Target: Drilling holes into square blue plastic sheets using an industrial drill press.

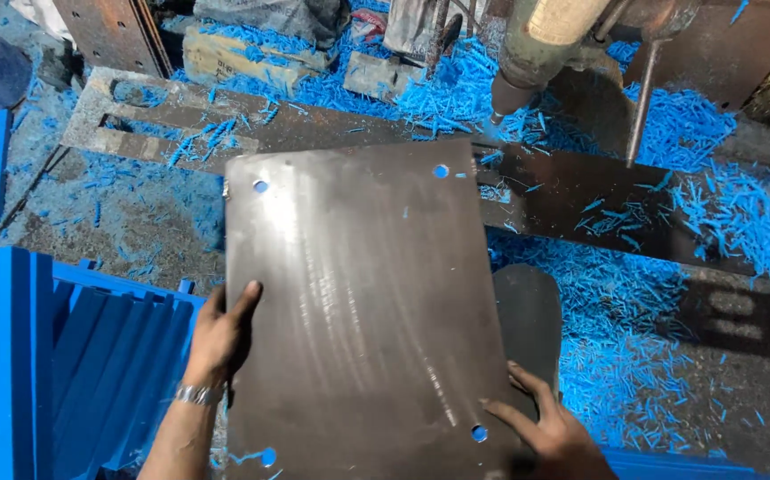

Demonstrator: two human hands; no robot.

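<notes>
A large dark metal plate (358,302) with a small hole near each corner fills the middle of the view. My left hand (220,338) grips its left edge, thumb lying on top; a metal bracelet sits on that wrist. My right hand (549,427) holds the plate's lower right corner, fingers spread beside one of the holes. The plate's far edge reaches close to the tip of a drill head (514,89) hanging above a flat steel bar (598,204).
Blue shavings (651,356) cover the bench and floor. A stack of blue panels (65,356) stands at the lower left. A slotted steel frame (154,116) lies at the back left, and a thin metal rod (642,98) rises right of the drill.
</notes>
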